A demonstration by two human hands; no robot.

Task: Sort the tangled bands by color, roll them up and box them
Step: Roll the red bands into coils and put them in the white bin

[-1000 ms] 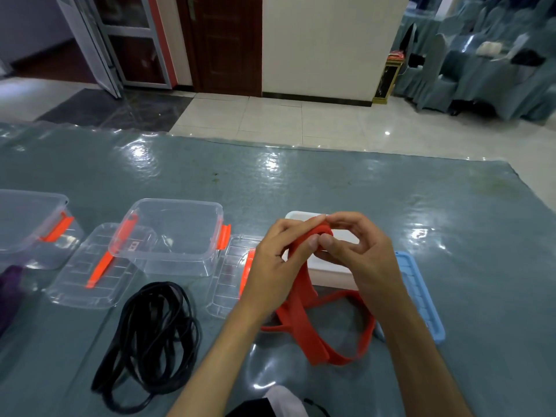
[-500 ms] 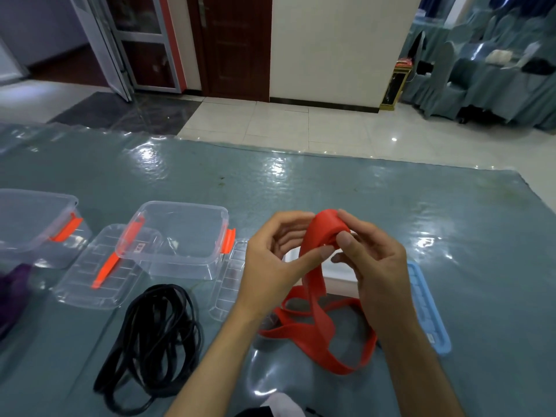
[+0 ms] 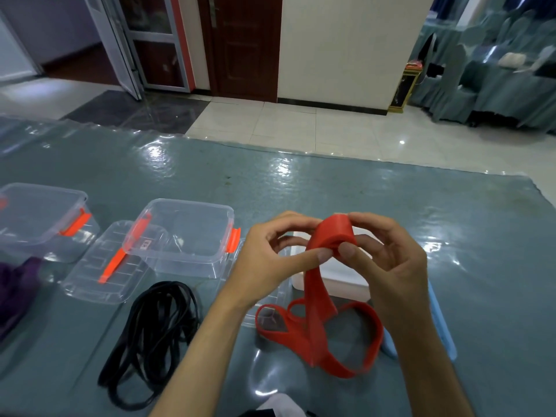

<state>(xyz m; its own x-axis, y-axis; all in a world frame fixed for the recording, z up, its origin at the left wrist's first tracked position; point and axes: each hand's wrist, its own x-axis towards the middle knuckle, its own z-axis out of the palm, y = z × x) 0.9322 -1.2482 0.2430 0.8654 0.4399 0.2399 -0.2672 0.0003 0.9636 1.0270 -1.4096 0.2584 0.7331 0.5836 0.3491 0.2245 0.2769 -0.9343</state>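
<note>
A red band (image 3: 316, 299) is held up over the table, its top end wound into a small roll between my fingers. My left hand (image 3: 270, 254) pinches the roll from the left and my right hand (image 3: 388, 260) grips it from the right. The band's loose loops trail down onto the table below. A black band (image 3: 150, 329) lies in a loose coil at the lower left. A purple band (image 3: 18, 284) shows at the left edge. An open clear box (image 3: 183, 236) with orange clips stands left of my hands.
A second clear box (image 3: 42, 218) stands at far left, a clear lid (image 3: 99, 266) between the two. A white box (image 3: 340, 275) sits behind my hands, a blue lid (image 3: 442, 329) to its right. Another clear lid (image 3: 270, 296) lies under my left wrist. The table's far edge borders tiled floor.
Both hands have lifted the red band's rolled end higher and turned it, so the roll is a little thicker. The loose loops on the table have drawn in toward me.
</note>
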